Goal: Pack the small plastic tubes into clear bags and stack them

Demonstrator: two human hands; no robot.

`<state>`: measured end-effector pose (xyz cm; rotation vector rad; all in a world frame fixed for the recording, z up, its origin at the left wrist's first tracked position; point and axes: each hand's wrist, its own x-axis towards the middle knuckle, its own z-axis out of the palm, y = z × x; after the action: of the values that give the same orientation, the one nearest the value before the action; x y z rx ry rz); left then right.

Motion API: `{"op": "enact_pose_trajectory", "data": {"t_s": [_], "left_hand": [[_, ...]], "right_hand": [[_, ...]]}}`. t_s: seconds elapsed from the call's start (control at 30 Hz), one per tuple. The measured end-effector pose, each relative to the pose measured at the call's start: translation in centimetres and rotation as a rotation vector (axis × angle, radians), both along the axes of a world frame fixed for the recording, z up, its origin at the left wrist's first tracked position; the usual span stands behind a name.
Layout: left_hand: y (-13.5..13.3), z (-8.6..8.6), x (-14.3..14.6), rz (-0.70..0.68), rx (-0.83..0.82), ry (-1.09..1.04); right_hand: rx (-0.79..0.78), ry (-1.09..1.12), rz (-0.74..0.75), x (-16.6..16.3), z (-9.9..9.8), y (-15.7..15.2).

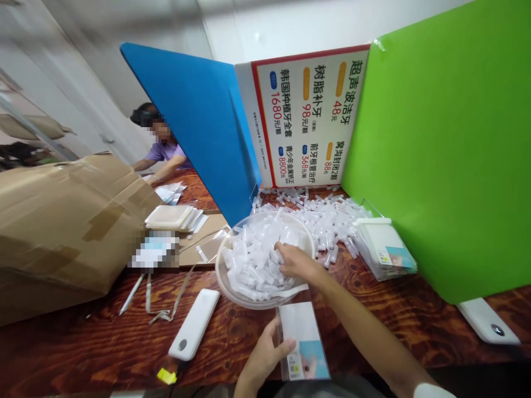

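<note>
The right arm reaches forward over the table [352,337], its right hand [296,262] dipping into a round plastic bowl [220,280] with fingers curled; whether they pinch a tube I cannot tell. The left hand [265,354] grips a clear card pouch [305,326] at the table's near edge, thumb on top. Small translucent tubes [249,268] heap the bowl; more lie loose behind it. A blue panel [186,121] and green panel [440,138] wall off the far side.
</note>
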<state>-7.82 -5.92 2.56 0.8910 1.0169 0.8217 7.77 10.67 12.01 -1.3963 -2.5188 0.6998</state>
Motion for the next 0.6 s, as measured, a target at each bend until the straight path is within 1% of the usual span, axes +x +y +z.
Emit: {"op": "enact_pose_trajectory", "data": {"t_s": [0.03, 0.1, 0.17, 0.2, 0.27, 0.37, 0.43, 0.53, 0.6], "left_hand": [[0.1, 0.2, 0.1, -0.023, 0.009, -0.029], [0.2, 0.4, 0.5, -0.058, 0.019, -0.094], [0.4, 0.3, 0.9, -0.077, 0.024, -0.161], [0.5, 0.2, 1.2, -0.088, 0.026, -0.19], [0.9, 0.2, 2.0, -0.14, 0.025, -0.229], [1.9, 0.7, 3.4, -0.276, 0.016, -0.24], [2.6, 1.2, 4.4, -0.35, 0.01, -0.237], [3.2, 1.8, 5.5, -0.414, -0.005, -0.24], [3.5, 1.8, 6.0, -0.433, -0.013, -0.239]], "right_hand": [[-0.02, 0.078, -0.004, 1.0, 0.3, -0.4], [-0.104, 0.322, -0.042, 3.3, 0.8, -1.7], [-0.203, 0.582, -0.105, 6.0, 0.8, -3.3], [-0.248, 0.67, -0.127, 7.3, 0.6, -4.1], [-0.318, 0.744, -0.124, 9.4, -0.2, -5.6], [-0.402, 0.838, -0.126, 11.6, -1.9, -7.2], [-0.417, 0.9, -0.198, 12.6, -2.9, -8.0], [-0.476, 0.979, -0.324, 13.8, -3.9, -8.8], [-0.495, 0.993, -0.325, 14.4, -4.1, -9.5]]}}
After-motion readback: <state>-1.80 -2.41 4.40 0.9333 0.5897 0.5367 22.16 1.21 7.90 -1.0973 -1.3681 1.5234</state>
